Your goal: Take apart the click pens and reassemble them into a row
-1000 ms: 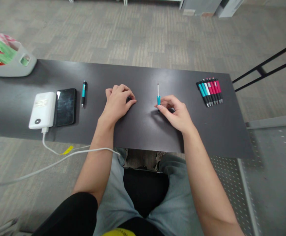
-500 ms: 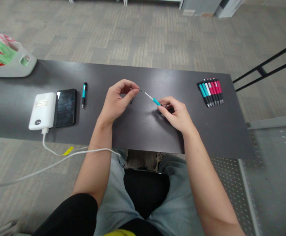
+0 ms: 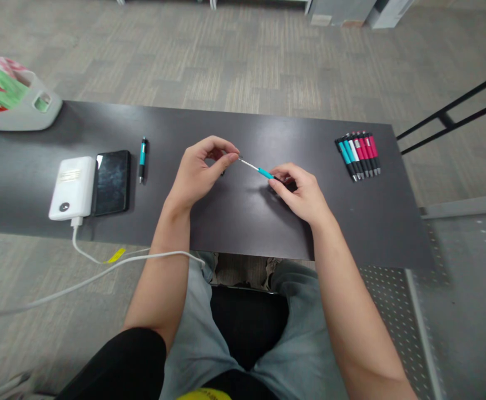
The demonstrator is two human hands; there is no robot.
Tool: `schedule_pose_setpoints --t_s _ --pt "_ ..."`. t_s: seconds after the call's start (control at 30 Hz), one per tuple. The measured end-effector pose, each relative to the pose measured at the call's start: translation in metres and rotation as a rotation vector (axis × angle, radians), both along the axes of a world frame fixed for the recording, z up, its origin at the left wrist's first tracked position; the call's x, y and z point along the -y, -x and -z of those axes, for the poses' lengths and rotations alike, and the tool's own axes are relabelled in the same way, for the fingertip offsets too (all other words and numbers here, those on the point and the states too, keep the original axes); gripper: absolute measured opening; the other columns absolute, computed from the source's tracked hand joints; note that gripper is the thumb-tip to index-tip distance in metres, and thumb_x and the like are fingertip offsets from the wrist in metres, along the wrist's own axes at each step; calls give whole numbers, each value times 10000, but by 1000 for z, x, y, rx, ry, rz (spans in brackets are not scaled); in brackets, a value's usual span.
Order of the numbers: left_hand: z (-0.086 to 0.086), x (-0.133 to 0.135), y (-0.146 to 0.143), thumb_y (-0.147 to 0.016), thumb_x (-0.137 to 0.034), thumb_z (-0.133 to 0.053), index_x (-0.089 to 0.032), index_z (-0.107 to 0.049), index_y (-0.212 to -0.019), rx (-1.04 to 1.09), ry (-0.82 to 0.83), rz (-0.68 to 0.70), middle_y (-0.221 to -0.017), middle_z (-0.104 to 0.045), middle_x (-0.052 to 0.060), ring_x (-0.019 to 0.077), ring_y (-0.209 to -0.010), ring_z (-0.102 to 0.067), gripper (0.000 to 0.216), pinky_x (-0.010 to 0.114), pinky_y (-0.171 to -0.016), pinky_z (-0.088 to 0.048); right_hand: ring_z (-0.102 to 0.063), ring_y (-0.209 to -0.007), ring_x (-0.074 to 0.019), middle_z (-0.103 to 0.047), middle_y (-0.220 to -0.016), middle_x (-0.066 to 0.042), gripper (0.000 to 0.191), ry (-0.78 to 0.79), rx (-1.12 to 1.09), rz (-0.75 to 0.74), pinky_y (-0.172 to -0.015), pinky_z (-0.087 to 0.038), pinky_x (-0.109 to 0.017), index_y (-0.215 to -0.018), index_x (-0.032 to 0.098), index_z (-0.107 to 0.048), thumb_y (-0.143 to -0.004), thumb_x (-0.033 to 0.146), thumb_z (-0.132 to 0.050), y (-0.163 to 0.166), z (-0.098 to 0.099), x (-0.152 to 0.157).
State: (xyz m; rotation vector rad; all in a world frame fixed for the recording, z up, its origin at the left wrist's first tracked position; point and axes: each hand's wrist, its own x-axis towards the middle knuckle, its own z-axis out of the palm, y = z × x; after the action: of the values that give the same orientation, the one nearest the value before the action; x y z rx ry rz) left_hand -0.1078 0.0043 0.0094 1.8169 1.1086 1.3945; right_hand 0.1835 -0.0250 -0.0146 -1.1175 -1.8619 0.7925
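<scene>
My right hand (image 3: 299, 191) pinches the teal end of a thin pen refill (image 3: 256, 168), white with a teal collar, held tilted just above the dark table (image 3: 243, 222). My left hand (image 3: 199, 172) is raised beside it, thumb and forefinger pinched at the refill's tip, on something too small to make out. A small dark pen part (image 3: 223, 171) lies on the table under the left fingers.
A teal and black pen (image 3: 142, 159) lies left of my hands. Further left are a black phone (image 3: 110, 181) and a white power bank (image 3: 72, 187) with a white cable (image 3: 101, 266). Several teal and pink pens (image 3: 357, 155) lie at the right. A grey basket (image 3: 11, 94) sits far left.
My left hand lifted off the table and pinched at the refill's tip. My right hand tilted the refill from upright to pointing left toward the left hand.
</scene>
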Motion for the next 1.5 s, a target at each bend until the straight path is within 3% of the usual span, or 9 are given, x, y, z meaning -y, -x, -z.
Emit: schedule_pose_setpoints --t_s 0.33,0.8,1.13,1.27,1.4,1.5 --pt "3 -7 8 -942 -703 -972 -260 -819 -1134 32 16 14 -1002 -824 42 188 -844 -726 507 337 -804 -606 -698 -926 -303 -742 -1013 -72 255 -37 -7 17 -869 -595 -473 -1134 317 -806 -1110 570 -787 -4 5 -2" --pt "-3 0 3 -945 -481 -966 -235 -837 -1135 -21 41 79 -1055 -847 61 198 -890 -739 336 357 -853 -622 -682 -920 -313 -747 -1004 -77 283 -61 51 1 -898 -578 -494 -1120 308 -806 -1111 585 -754 -2 -1 -2" --pt "-4 3 -12 -912 -678 -1004 -243 -832 -1124 -34 107 187 -1063 -848 77 206 -891 -734 514 370 -845 -618 -686 -951 -324 -749 -1014 -80 240 -53 79 -34 -936 -577 -500 -1173 301 -813 -1113 522 -740 5 -5 0" --pt "-9 6 -18 -886 -675 -1020 -250 -832 -1136 -42 143 206 -1086 -850 74 223 -934 -738 528 382 -893 -619 -680 -957 -328 -747 -1019 -85 291 -35 102 -37 -960 -587 -512 -1182 310 -829 -1117 576 -731 5 -3 1" --pt "-7 2 1 -912 -575 -998 -273 -863 -1178 -187 127 137 -1190 -834 82 261 -1017 -708 425 416 -994 -606 -696 -980 -338 -773 -1066 -91 337 -10 62 1 -962 -603 -523 -1184 330 -833 -1112 647 -743 2 1 0" --pt "9 -6 25 -868 -503 -999 -281 -881 -1184 -344 115 2 -1212 -773 100 326 -1119 -670 405 485 -1078 -584 -700 -976 -334 -778 -1066 -88 365 -17 43 20 -956 -612 -523 -1187 332 -832 -1105 676 -743 0 5 -2"
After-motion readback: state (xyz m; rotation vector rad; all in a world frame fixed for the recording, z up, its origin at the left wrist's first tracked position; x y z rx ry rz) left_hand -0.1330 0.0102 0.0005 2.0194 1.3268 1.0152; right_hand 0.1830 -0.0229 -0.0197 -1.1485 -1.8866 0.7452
